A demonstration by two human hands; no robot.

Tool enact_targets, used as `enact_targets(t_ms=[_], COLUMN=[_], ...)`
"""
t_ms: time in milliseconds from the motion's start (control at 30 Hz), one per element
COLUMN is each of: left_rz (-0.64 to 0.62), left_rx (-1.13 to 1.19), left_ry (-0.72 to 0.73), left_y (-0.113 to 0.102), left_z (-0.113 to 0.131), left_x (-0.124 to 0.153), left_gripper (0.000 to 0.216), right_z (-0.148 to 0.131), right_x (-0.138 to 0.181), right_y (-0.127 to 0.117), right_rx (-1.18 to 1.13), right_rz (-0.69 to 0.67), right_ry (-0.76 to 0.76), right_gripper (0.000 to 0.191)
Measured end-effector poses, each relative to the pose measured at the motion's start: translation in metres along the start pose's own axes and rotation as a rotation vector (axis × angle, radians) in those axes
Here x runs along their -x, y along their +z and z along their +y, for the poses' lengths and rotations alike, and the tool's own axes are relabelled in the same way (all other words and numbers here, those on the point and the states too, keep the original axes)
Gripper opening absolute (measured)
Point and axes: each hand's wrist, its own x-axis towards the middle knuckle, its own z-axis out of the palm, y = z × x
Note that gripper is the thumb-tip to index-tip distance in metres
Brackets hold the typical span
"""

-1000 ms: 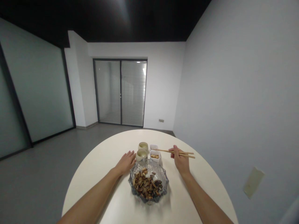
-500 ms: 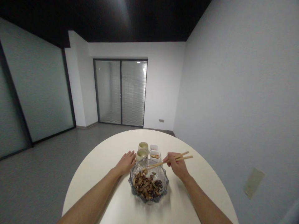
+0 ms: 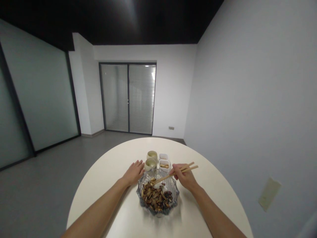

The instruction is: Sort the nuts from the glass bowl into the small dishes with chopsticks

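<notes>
My right hand [image 3: 183, 175] is closed on a pair of wooden chopsticks [image 3: 170, 175], whose tips reach down into a scalloped glass bowl [image 3: 176, 195]. Brown striped sunflower seeds [image 3: 156, 196] fill the near part of the bowl, with a darker cluster at the right and a few paler pieces at the upper left by the chopstick tips. Resting flat on the table, my left hand [image 3: 135, 172] has its fingers stretched out at the bowl's upper left rim, close to a green cup [image 3: 150, 164]. It holds nothing.
Behind the near cup stands a second green cup [image 3: 152, 155]. Beside them sit a white dish with pale nuts [image 3: 164, 165] and another small white dish [image 3: 163, 156]. The round cream table [image 3: 111, 165] has a wall close on its right.
My right hand has moved slightly left and down, taking the chopsticks' tips lower into the bowl among the seeds. My left hand stays in place.
</notes>
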Motion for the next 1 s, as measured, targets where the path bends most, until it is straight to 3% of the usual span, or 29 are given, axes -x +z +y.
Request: enact_targets(t_ms=[267,700,1000], left_rz=[0.011,0.003,-0.010], left_rx=[0.005,-0.013,0.004], left_ry=[0.016,0.015,0.005], left_y=[0.004,0.001,-0.001], left_z=[-0.004,-0.003,-0.003], left_x=[0.000,0.000,0.003], left_gripper=[0.051,0.050,0.051], right_z=[-0.004,0.000,0.005], right_x=[0.000,-0.010,-0.010], right_y=[-0.005,-0.031,-0.034], right_rx=[0.021,0.096,0.139], right_rz=[0.052,0.414,0.397], right_ry=[0.000,-0.042,0.000], right_gripper=[0.062,0.056,0.060])
